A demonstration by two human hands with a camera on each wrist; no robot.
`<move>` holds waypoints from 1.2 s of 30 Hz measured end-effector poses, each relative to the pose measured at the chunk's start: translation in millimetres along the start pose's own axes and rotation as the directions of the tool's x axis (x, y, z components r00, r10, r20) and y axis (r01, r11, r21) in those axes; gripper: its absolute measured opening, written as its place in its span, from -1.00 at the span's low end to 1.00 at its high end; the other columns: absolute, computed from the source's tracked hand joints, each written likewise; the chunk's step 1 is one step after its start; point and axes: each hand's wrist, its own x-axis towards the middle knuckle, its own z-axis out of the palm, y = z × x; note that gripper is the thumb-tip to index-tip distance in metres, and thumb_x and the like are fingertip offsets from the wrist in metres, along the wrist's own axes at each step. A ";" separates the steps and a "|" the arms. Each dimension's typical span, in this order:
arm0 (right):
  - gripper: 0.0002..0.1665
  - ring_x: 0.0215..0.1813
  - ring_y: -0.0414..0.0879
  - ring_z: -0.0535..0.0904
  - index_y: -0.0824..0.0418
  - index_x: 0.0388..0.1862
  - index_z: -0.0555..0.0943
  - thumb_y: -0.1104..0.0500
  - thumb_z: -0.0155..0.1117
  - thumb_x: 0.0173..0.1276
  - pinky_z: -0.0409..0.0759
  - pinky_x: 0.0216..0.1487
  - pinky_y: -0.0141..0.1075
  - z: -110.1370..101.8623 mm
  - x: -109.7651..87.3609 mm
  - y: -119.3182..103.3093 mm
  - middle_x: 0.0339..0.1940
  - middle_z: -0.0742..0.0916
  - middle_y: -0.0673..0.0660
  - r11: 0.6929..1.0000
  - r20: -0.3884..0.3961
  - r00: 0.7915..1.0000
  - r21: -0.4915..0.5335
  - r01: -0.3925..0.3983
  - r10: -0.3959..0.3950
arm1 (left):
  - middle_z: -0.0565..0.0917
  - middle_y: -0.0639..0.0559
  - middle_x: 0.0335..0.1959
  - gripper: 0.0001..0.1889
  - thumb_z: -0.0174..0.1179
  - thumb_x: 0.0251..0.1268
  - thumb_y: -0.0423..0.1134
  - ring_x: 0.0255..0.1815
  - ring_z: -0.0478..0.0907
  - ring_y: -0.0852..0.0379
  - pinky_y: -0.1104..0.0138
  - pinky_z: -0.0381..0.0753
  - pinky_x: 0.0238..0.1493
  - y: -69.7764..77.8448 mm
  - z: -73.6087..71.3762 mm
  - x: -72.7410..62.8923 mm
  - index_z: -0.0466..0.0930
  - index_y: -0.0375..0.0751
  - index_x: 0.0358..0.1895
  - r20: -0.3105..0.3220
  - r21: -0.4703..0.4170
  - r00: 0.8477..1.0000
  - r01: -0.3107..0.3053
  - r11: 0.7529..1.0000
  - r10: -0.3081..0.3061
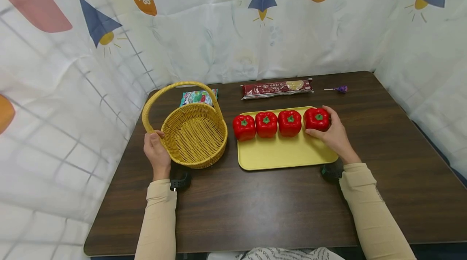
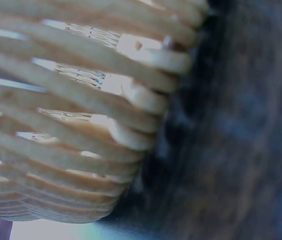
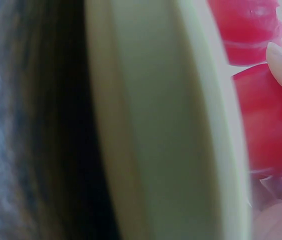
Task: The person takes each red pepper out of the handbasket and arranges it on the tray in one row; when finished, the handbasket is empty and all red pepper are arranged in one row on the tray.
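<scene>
At the left, a yellow woven basket (image 1: 224,134) stands on the table with its handle arching over the far side. My left hand (image 1: 157,155) grips the handle's left base, beside the rim. Close up in the left wrist view is the basket's slatted wall (image 2: 81,95). A yellow tray (image 1: 284,155) holds a row of red bell peppers along its far half. With thumb and fingers on either side, my right hand (image 1: 337,136) holds the rightmost bell pepper (image 1: 316,119). Three other bell peppers (image 1: 266,125) sit left of it. The right wrist view shows the tray's edge (image 3: 166,125) large.
Behind the basket lies a colourful packet (image 1: 197,97), partly hidden by it. A dark red spaghetti pack (image 1: 277,89) lies beyond the tray, with a purple lollipop (image 1: 342,89) to its right. Patterned white curtains (image 1: 219,41) border the brown table (image 1: 270,211).
</scene>
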 end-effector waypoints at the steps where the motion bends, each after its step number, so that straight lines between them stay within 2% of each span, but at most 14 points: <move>1: 0.21 0.42 0.37 0.16 0.17 0.57 -0.08 0.00 0.49 0.16 0.23 0.29 0.30 0.4 -0.2 -0.3 0.48 0.22 0.38 1.000 -0.001 1.000 0.000 0.000 0.000 | 0.48 -0.20 -0.32 -0.29 -0.06 0.41 0.24 -0.29 0.38 -0.01 0.32 0.28 -0.20 -4.1 -1.0 0.7 0.45 -0.55 -0.24 -0.006 -0.003 1.000 -0.004 1.000 0.004; 6: 0.21 0.42 0.36 0.17 0.16 0.57 -0.07 0.01 0.50 0.15 0.24 0.29 0.28 1.3 0.3 -1.1 0.48 0.22 0.36 1.000 0.000 1.000 -0.002 0.012 -0.012 | 0.50 -0.13 -0.33 -0.42 -0.05 0.40 0.26 -0.31 0.38 0.01 0.36 0.30 -0.22 -11.2 -2.8 1.4 0.52 -0.29 -0.28 -0.022 -0.027 1.000 -0.019 0.999 0.018; 13: 0.21 0.41 0.34 0.21 0.20 0.57 -0.08 0.00 0.49 0.16 0.26 0.30 0.24 1.5 -0.3 2.0 0.47 0.22 0.37 1.000 0.011 0.999 0.008 0.029 -0.030 | 0.48 -0.07 -0.34 -0.27 -0.04 0.34 0.33 -0.31 0.37 0.00 0.35 0.29 -0.23 -10.6 -1.2 0.3 0.46 -0.46 -0.26 -0.021 -0.009 1.000 -0.007 1.000 0.007; 15: 0.21 0.41 0.34 0.21 0.19 0.57 -0.08 -0.02 0.49 0.16 0.26 0.30 0.24 0.9 -0.7 3.1 0.47 0.22 0.37 1.000 0.010 1.000 0.002 0.026 -0.026 | 0.49 -0.05 -0.34 -0.29 -0.04 0.33 0.33 -0.32 0.37 -0.01 0.35 0.29 -0.24 -10.7 -0.8 0.3 0.48 -0.44 -0.27 -0.017 -0.013 1.000 -0.012 1.000 0.012; 18: 0.21 0.41 0.34 0.20 0.18 0.57 -0.08 -0.02 0.49 0.16 0.26 0.30 0.26 -0.4 -1.0 3.0 0.47 0.21 0.37 1.000 0.013 1.000 -0.006 0.020 -0.020 | 0.48 -0.11 -0.34 -0.27 -0.03 0.33 0.32 -0.33 0.36 -0.01 0.33 0.29 -0.26 4.3 1.6 -1.8 0.46 -0.49 -0.27 -0.004 -0.023 1.000 -0.001 1.000 0.001; 22: 0.22 0.41 0.35 0.20 0.16 0.58 -0.09 -0.01 0.50 0.16 0.26 0.29 0.26 -1.3 -1.3 1.9 0.48 0.21 0.37 1.000 0.028 1.000 -0.011 0.015 -0.014 | 0.46 -0.24 -0.33 -0.21 -0.04 0.34 0.30 -0.33 0.36 -0.02 0.31 0.30 -0.24 7.5 1.9 -1.8 0.41 -0.61 -0.23 0.001 -0.013 1.000 0.007 1.000 -0.007; 25: 0.23 0.41 0.34 0.21 0.15 0.58 -0.10 0.01 0.50 0.16 0.27 0.29 0.26 -1.3 -1.8 1.8 0.47 0.22 0.37 1.000 0.044 0.999 -0.004 0.010 -0.010 | 0.47 -0.23 -0.33 -0.22 -0.06 0.34 0.31 -0.31 0.37 0.00 0.34 0.29 -0.19 -8.0 -0.8 0.4 0.44 -0.57 -0.24 -0.011 0.002 1.000 -0.004 1.000 0.004; 32: 0.23 0.42 0.32 0.20 0.17 0.58 -0.13 0.07 0.49 0.18 0.25 0.31 0.23 -3.0 -2.6 0.6 0.47 0.22 0.37 0.999 0.069 0.997 0.021 0.027 -0.029 | 0.49 -0.12 -0.35 -0.38 -0.06 0.35 0.31 -0.31 0.37 0.03 0.35 0.28 -0.18 -11.6 -1.8 0.0 0.53 -0.28 -0.31 -0.026 0.003 0.999 -0.023 1.000 0.023; 36: 0.22 0.41 0.31 0.22 0.18 0.59 -0.16 0.05 0.46 0.21 0.26 0.31 0.22 -6.9 -3.9 -4.3 0.47 0.22 0.36 0.999 0.074 0.996 0.028 0.042 -0.044 | 0.49 -0.17 -0.33 -0.36 -0.04 0.39 0.26 -0.32 0.38 0.01 0.37 0.31 -0.26 -9.8 -2.3 0.4 0.51 -0.40 -0.26 -0.016 -0.014 1.000 -0.014 1.000 0.014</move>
